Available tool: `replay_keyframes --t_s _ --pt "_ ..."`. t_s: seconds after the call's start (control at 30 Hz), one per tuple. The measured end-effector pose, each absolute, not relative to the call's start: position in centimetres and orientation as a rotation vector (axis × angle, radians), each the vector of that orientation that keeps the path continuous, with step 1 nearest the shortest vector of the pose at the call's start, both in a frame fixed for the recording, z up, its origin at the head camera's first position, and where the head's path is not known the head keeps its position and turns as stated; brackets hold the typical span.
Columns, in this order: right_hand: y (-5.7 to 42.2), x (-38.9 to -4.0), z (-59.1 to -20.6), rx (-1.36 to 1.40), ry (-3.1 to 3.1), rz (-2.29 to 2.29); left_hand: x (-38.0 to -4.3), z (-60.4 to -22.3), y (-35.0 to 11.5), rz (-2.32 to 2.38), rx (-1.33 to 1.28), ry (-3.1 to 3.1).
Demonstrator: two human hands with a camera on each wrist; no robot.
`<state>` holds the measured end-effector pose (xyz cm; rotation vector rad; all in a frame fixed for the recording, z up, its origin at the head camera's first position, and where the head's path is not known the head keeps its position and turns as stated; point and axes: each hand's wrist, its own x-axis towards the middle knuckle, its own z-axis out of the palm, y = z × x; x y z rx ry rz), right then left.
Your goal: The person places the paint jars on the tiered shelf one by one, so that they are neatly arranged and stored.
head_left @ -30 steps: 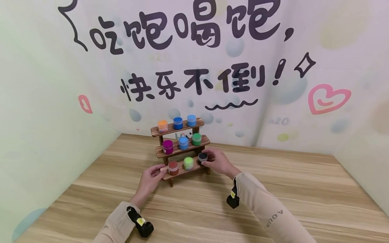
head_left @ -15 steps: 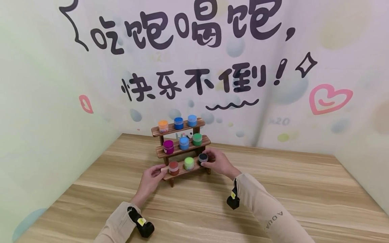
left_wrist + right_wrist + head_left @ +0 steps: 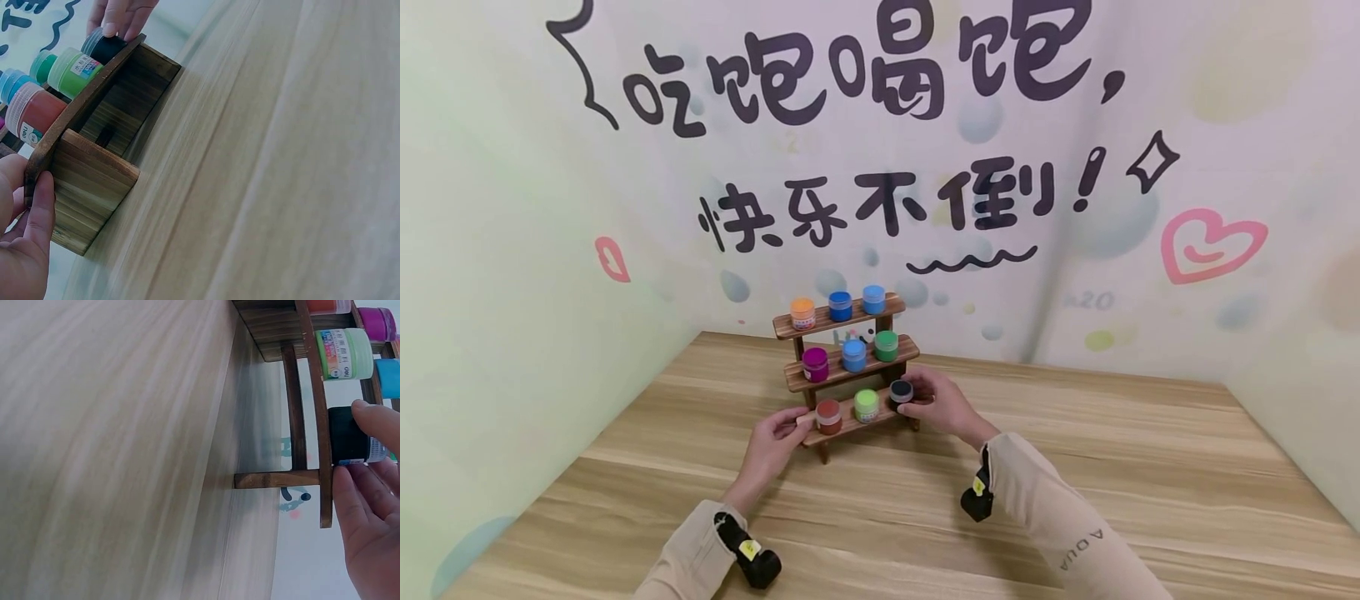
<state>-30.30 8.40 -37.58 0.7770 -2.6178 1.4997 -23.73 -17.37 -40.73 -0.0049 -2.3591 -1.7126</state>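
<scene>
A three-tier wooden stand (image 3: 842, 427) bears small paint jars on every step. My left hand (image 3: 772, 440) pinches the left end of its lowest step, thumb and fingers on either side of the board in the left wrist view. At the other end of that step, my right hand (image 3: 942, 405) grips a black paint jar (image 3: 349, 437) between thumb and fingers, its base right at the board. Beside it on the same step stand a light green jar (image 3: 866, 405) and a reddish-brown jar (image 3: 828, 417), both upright.
Purple (image 3: 816, 365), light blue (image 3: 853, 356) and green (image 3: 886, 346) jars occupy the middle step. On the top step are orange (image 3: 802, 313), dark blue (image 3: 840, 306) and light blue jars. The wooden table (image 3: 880, 517) meets a printed backdrop (image 3: 970, 292) behind the stand.
</scene>
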Motion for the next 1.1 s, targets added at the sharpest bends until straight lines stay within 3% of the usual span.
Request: replay_keyframes --t_s 0.57,0.87,1.1 --pt "11.5 -29.1 -37.7 0.806 -2.587 1.516 -24.4 -40.7 -17.2 -1.713 -0.012 -2.378" --pt "12.8 -25.9 -35.5 0.781 -2.611 1.532 -24.6 -40.4 -17.5 -1.71 -0.017 -2.429" --pt "15.2 -27.2 -37.8 0.768 -2.602 1.505 -24.4 -40.0 -18.2 -1.659 -0.041 -2.452"
